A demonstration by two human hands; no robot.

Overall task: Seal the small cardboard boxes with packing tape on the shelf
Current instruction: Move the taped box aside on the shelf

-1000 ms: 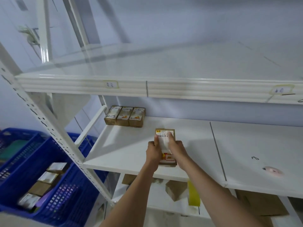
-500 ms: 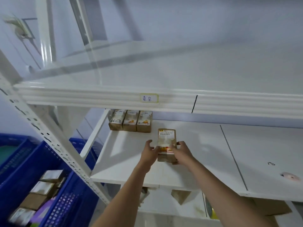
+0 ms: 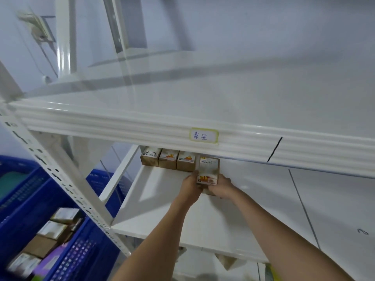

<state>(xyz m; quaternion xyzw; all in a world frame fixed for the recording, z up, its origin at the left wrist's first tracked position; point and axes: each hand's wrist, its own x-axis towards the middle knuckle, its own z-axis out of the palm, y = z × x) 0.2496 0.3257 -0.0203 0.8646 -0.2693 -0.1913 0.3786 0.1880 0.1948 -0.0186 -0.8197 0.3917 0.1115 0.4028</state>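
Both hands hold one small brown cardboard box with a white and orange printed label (image 3: pixel 208 173) between them on the white metal shelf board (image 3: pixel 162 207), toward its far left, just to the right of a row of three similar small brown cardboard boxes (image 3: pixel 168 160) that stand side by side along the far edge. The left hand (image 3: pixel 189 186) has its fingers curled against the box's left face and the right hand (image 3: pixel 220 187) curls round its right and near side; the fingertips themselves are mostly hidden behind the box, so how far they wrap cannot be told. The box looks upright or slightly tipped, and whether it touches the third box of the row is unclear. It will probably handle as light and fairly stiff: thin card that holds its shape under a flat squeeze on two opposite faces but could dent at a corner or bow if pinched hard in the middle of a panel (the glossy label may be a little slippery). Taking it by the two side faces, low down, seems safest. At the near left stands a blue plastic slotted crate (image 3: pixel 67 258) holding more labelled cardboard boxes (image 3: pixel 52 230).
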